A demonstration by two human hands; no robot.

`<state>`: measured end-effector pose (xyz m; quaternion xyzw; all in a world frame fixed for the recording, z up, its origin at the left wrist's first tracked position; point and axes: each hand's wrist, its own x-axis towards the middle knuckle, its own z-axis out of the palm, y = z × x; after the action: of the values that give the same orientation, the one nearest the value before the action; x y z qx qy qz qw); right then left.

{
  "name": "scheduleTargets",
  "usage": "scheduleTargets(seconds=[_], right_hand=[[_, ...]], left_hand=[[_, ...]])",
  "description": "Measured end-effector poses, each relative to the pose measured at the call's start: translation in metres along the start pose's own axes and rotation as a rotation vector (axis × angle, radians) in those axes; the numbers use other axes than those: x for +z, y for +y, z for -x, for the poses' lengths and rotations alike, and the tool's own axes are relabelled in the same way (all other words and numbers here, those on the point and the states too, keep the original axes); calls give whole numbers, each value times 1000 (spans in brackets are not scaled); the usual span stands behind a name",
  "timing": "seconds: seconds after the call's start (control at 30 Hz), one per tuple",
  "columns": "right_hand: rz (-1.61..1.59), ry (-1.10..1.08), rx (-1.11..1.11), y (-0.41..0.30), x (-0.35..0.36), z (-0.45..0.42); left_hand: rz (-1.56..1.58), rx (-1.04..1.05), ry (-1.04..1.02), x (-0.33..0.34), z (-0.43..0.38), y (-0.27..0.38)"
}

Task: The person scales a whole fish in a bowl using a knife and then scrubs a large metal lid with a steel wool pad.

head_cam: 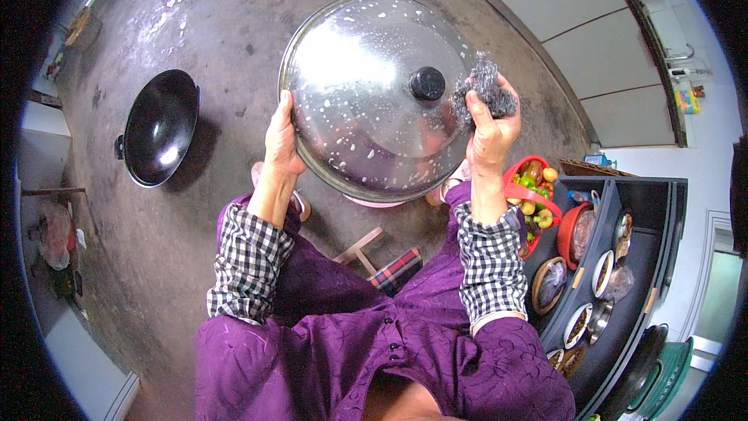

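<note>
In front of me is a large, shiny domed metal pan lid (374, 146), tilted and flecked with whitish foam. A round black knob (427, 83) stands out from it. My left hand (282, 146) grips the lid's left rim, thumb on top. At the right edge, my right hand (494, 131) pinches a steel wool scrubber (488, 90), which lies against or just over the lid's surface. Fingers of my right hand are partly hidden by the scrubber. A strip of pink rim (374, 203) shows beneath the lid; the rest of that object is hidden.
A black wok (162, 128) sits on the concrete floor (234, 29) at left. Between my legs is a low stool (363, 248) with plaid fabric. On the right, a red basket (529, 187) of vegetables stands by a dark shelf unit (637, 245) bearing dishes. White cabinets (602, 47) line the upper right.
</note>
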<state>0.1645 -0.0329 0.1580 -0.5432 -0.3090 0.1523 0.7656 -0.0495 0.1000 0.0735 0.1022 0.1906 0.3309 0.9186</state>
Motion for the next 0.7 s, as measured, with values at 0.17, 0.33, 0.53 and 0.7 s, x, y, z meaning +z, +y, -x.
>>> scheduleTargets(seconds=[0.17,0.33,0.53,0.7], right_hand=[[764,-126,-376,-20,29,-39],[1336,-456,-435,-13,72,-51],[1062,-636,-512,-5,76,43],[1058,-277,-220,25,8,39]], left_hand=[[-20,9,-3,1,1,1],[-48,23,-3,7,-2,-3],[-14,89,33,1,0,-1],[-4,147,95,3,1,5]])
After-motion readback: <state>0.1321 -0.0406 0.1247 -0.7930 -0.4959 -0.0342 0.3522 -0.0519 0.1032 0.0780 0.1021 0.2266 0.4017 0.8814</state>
